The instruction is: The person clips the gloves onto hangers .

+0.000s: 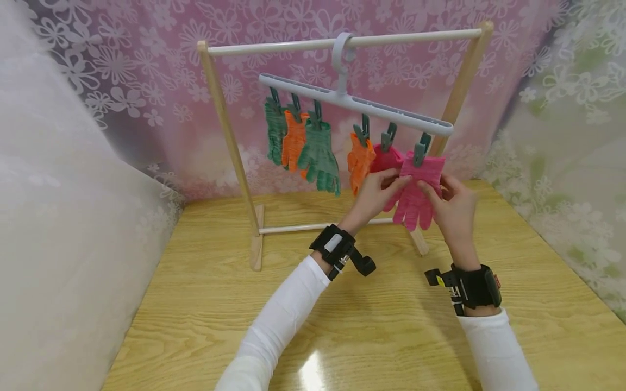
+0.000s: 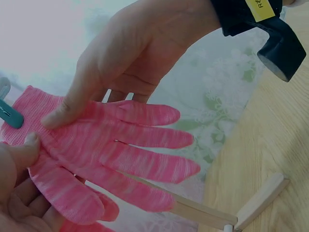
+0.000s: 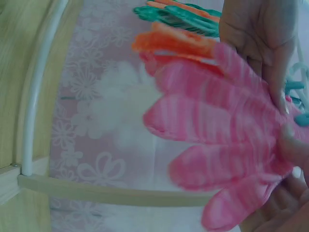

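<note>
A pink knit glove (image 1: 415,201) hangs fingers-down from a dark green clip (image 1: 421,151) at the right end of a grey hanger (image 1: 391,111). My left hand (image 1: 374,198) pinches the glove's left edge just below the cuff, thumb in front. On the opposite edge my right hand (image 1: 455,209) pinches it too, its thumb on the front and fingers behind. The left wrist view shows both thumbs pressing the pink glove (image 2: 120,145) near the cuff, its fingers spread. Just left hangs a second, deeper pink glove (image 1: 386,158), partly hidden behind my left hand.
Further left on the hanger are clipped orange (image 1: 361,160) and green gloves (image 1: 318,152). The hanger tilts down to the right from the white bar (image 1: 274,48) of a wooden rack, which stands on a wood-grain table (image 1: 205,304). A flowered curtain (image 1: 161,81) is behind.
</note>
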Demonstrator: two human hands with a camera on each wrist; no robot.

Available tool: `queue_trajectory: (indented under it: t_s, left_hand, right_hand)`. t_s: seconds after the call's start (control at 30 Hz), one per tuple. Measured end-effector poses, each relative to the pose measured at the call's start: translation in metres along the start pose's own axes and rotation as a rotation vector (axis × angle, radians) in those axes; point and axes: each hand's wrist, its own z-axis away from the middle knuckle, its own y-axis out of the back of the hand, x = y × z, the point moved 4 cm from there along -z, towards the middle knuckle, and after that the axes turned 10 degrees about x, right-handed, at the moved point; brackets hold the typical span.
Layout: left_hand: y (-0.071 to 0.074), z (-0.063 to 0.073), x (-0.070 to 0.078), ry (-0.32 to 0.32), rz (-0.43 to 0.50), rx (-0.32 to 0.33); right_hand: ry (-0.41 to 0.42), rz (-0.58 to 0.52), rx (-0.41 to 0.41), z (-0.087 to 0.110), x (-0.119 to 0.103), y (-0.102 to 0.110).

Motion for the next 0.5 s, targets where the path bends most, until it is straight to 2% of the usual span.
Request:
queue_trajectory:
  t_s: [0.1,0.17,0.27,0.37,0.5]
  left_hand:
    - [0.002,0.002,-0.006,-0.019,-0.035,0.053]
    - [0.003,0.003,-0.008,-0.023,-0.026,0.076]
    - [0.002,0.004,-0.01,-0.007,0.006,0.066]
    - [0.002,0.007,-0.013,0.04,-0.006,0.032]
    - [0.002,0.013,-0.021,0.109,-0.028,-0.024]
  right_hand:
    - [0.008,-0.009,0.02,0.001,0.007,0.002]
    - [0.01,-0.013,0.044,0.002,0.009,0.004]
    - [0.004,-0.024,0.04,0.002,0.01,0.005]
    - [0.017,-0.001,-0.034,0.001,0.012,0.004]
    - [0.032,0.119,-0.186,-0.002,0.019,0.005]
